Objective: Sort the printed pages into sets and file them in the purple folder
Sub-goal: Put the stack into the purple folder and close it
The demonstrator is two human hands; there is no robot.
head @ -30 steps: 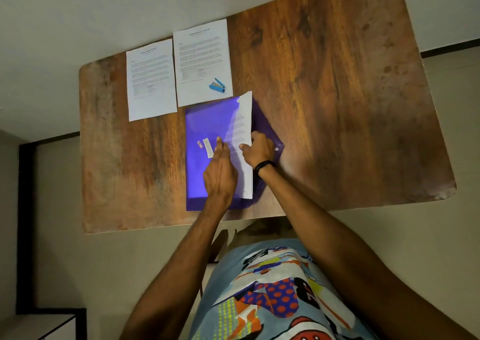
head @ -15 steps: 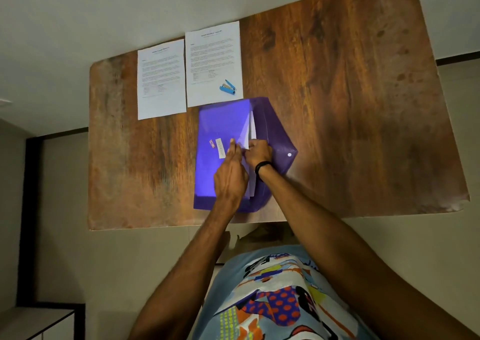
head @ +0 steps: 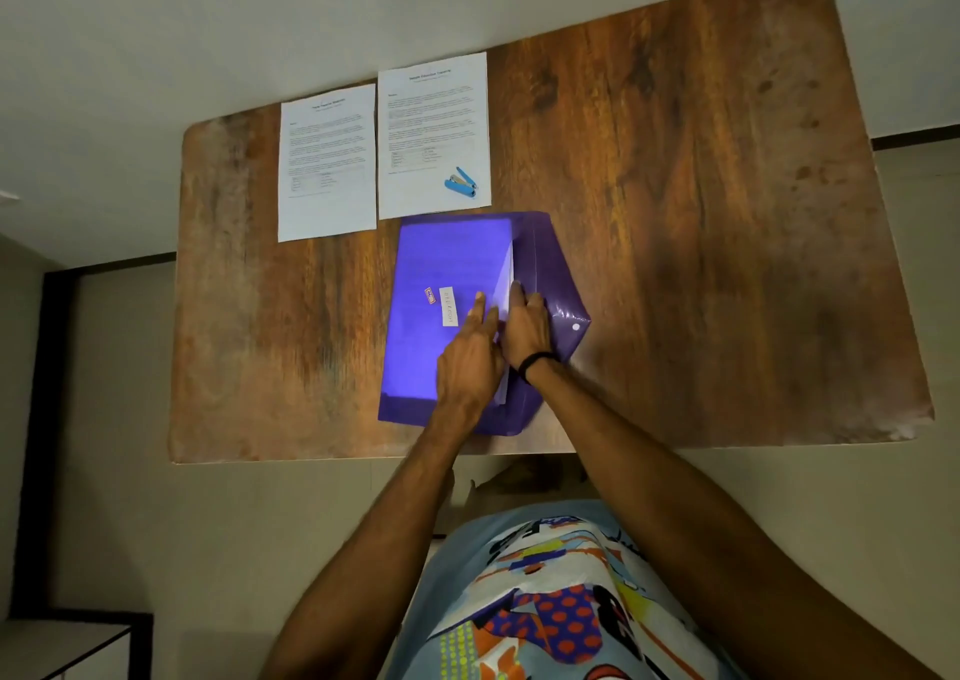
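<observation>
My left hand (head: 470, 352) lies flat, fingers straight, on the purple folder (head: 447, 253), which runs lengthwise away from me. My right hand (head: 527, 326), fingers also straight, presses the pages (head: 505, 284) leftward into the folder's open right side.

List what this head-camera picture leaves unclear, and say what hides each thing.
1. Head view, wording on the left page and the right page: too small and blurred.
2. Head view, writing on the white label on the purple folder: too small.
3. Head view, number of sheets inside the folder: the cover and both hands hide them.
4. Head view, whether the right hand pinches the sheets: the left hand covers its thumb.
</observation>
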